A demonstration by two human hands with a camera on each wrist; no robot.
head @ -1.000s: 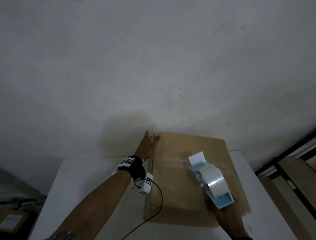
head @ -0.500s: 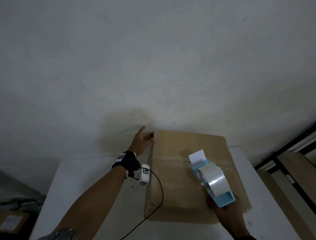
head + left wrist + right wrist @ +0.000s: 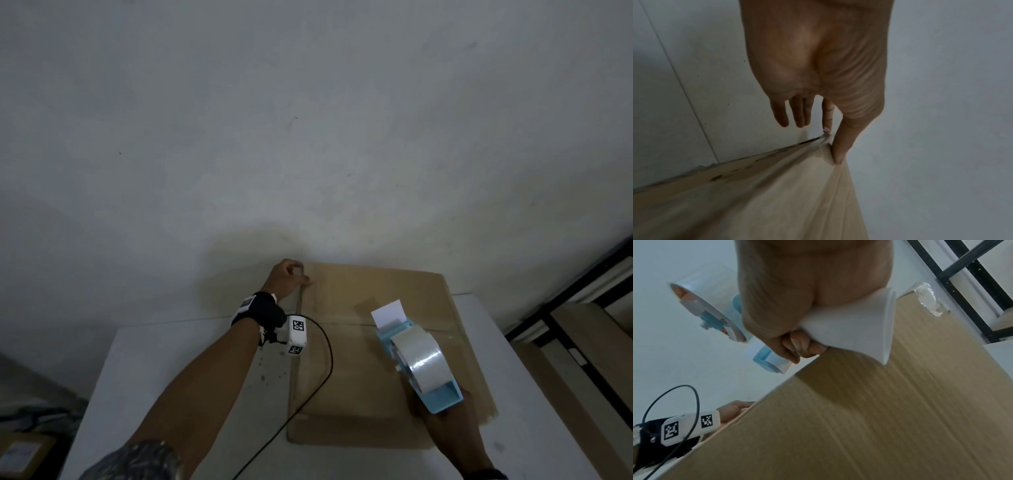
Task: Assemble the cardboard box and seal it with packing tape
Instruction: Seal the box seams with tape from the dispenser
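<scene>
A brown cardboard box (image 3: 359, 377) lies flattened on the white table (image 3: 171, 377), its far edge against the wall. My left hand (image 3: 298, 274) is at the box's far left corner. In the left wrist view the thumb (image 3: 838, 152) and index finger (image 3: 827, 120) pinch that corner (image 3: 824, 146), while the other fingers hang straight. My right hand (image 3: 442, 414) grips the handle of a light blue tape dispenser (image 3: 421, 366) above the box's right half. The clear tape roll (image 3: 701, 305) sits on the dispenser, and my right-hand fingers (image 3: 803, 347) curl round the handle.
A grey wall (image 3: 308, 137) rises just behind the table. A black cable (image 3: 329, 359) from the left wrist camera trails over the box's left side. A black metal frame (image 3: 565, 298) and cardboard sheets (image 3: 589, 359) stand to the right. Clutter lies on the floor at left.
My left hand went from reaching with straight fingers to pinching the box's far left corner. The right hand with the dispenser has hardly moved.
</scene>
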